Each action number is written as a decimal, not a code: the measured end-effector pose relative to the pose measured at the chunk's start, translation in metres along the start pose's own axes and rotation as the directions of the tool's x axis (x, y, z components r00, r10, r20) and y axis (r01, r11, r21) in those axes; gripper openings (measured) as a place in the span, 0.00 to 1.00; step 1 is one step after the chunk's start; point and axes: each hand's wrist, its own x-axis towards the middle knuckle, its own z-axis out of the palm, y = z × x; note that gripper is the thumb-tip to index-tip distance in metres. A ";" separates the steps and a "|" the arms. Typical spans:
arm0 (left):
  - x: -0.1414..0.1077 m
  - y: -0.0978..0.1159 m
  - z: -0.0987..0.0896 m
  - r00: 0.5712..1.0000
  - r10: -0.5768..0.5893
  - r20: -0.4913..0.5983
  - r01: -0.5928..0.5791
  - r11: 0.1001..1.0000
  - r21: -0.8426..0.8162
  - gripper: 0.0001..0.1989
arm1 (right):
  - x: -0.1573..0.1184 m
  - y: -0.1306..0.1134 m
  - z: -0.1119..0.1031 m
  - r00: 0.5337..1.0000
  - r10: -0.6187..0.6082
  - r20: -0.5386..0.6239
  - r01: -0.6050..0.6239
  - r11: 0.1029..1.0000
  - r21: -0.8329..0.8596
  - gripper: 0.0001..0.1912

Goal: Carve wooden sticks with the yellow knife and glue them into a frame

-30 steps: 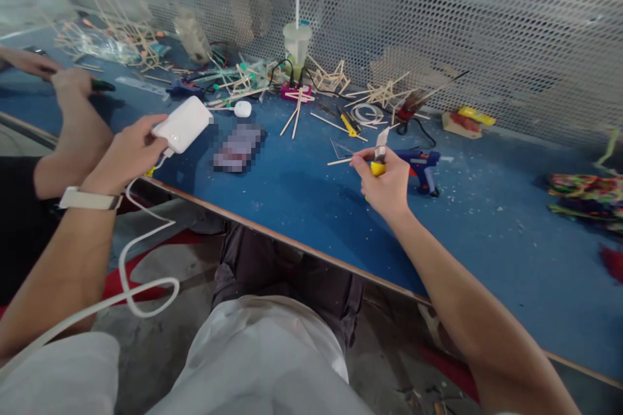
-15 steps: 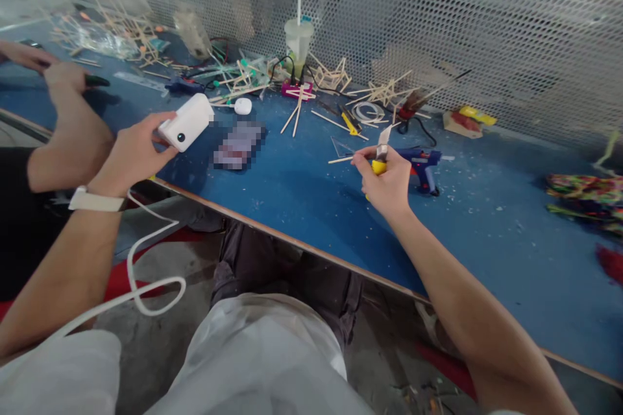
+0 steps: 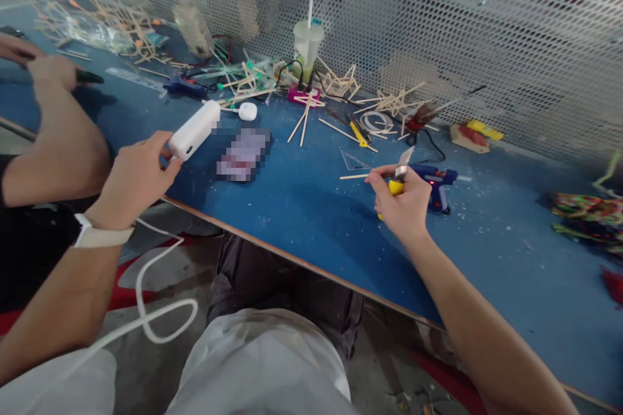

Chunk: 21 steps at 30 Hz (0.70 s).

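Observation:
My left hand [image 3: 134,181], a pale band at its wrist, is closed on one end of a white block-shaped device [image 3: 198,128] with a dark round spot, tilted above the table's front edge. A white cable [image 3: 141,272] loops below that arm. A phone [image 3: 243,155], blurred out, lies just right of the device. My right hand [image 3: 407,207] grips a yellow utility knife [image 3: 396,187], its blade pointing up and away. A thin wooden stick [image 3: 354,177] juts left from the same fingertips. Close behind that hand lie a blue glue gun [image 3: 440,191] and a clear set square [image 3: 356,161].
Stick structures [image 3: 341,81], a lidded cup with a straw [image 3: 307,45] and a pink power block [image 3: 304,96] stand along the perforated metal screen [image 3: 438,13]. Another yellow cutter [image 3: 359,133] lies midtable. Another person's arms [image 3: 58,123] rest at the left. Colourful material [image 3: 588,217] lies right.
The white device has turned in my left hand, its dark spot now facing lower. My right hand keeps hold of the knife and stick. The whole view has shifted slightly.

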 end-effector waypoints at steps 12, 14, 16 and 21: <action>-0.012 0.017 0.003 1.000 -0.021 0.012 0.020 0.998 0.058 0.27 | 0.000 -0.006 0.003 0.999 0.029 -0.037 -0.029 1.000 -0.007 0.15; -0.013 0.020 0.003 1.000 -0.015 0.019 0.014 0.998 0.066 0.27 | 0.000 -0.006 0.003 0.999 0.034 -0.038 -0.034 0.999 -0.013 0.13; -0.013 0.023 0.002 0.999 0.012 0.033 -0.014 0.997 0.072 0.28 | 0.000 -0.005 0.002 0.999 0.038 -0.035 -0.038 0.999 -0.006 0.13; -0.021 0.029 -0.008 0.998 0.013 0.054 -0.019 0.992 0.123 0.27 | 0.001 0.000 0.002 1.000 0.023 -0.014 -0.023 1.000 -0.011 0.13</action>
